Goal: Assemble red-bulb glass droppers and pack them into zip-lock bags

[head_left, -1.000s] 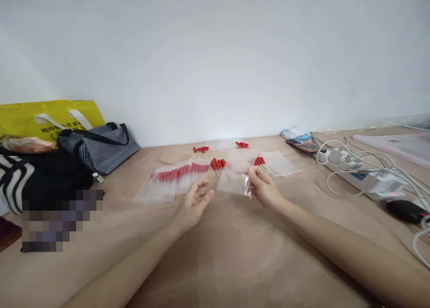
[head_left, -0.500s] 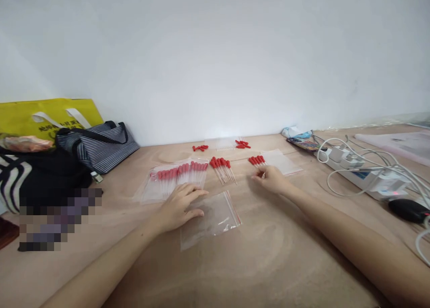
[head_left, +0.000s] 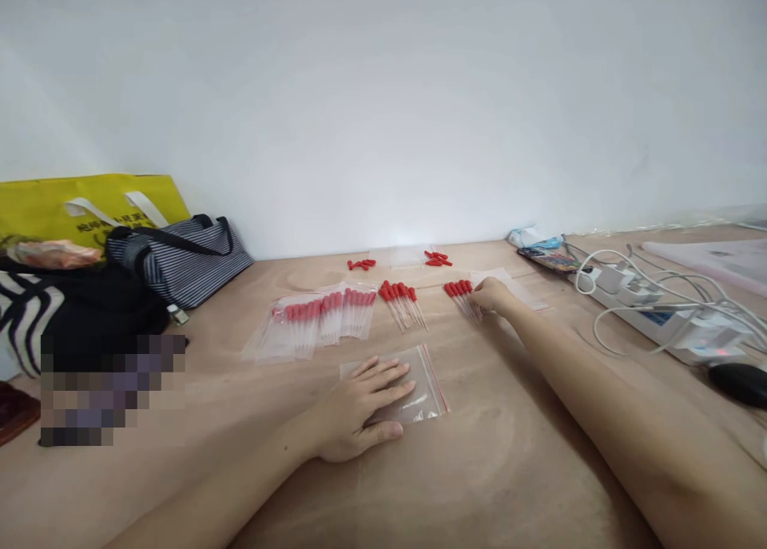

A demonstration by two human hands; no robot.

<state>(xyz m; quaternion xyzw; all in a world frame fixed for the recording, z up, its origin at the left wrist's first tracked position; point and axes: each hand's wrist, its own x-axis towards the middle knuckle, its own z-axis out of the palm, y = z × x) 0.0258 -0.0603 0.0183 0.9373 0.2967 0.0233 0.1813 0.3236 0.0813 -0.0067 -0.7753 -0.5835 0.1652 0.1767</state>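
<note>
My left hand (head_left: 365, 409) lies flat with fingers spread on a clear zip bag (head_left: 423, 397) that has a red seal line. Curled fingers of my right hand (head_left: 492, 296) are at the right side of a small fan of red-bulbed droppers (head_left: 460, 288); what is between the fingertips is hidden. A second loose group of droppers (head_left: 399, 295) lies left of that fan, thin clear stems pointing toward me. Further left, overlapping bags of droppers (head_left: 305, 311) rest on the table. Another clear bag (head_left: 518, 287) lies flat behind my right hand.
Loose red bulbs (head_left: 361, 264) and more red bulbs (head_left: 438, 259) lie by the wall, with clear stems (head_left: 407, 257) between them. At right are a power strip (head_left: 635, 305) with white cables and a black mouse-like object (head_left: 740, 383). A striped bag (head_left: 185, 261) stands at left.
My left hand has moved right and down, flat onto the zip bag. My right hand has shifted from the stems to the right side of the dropper fan.
</note>
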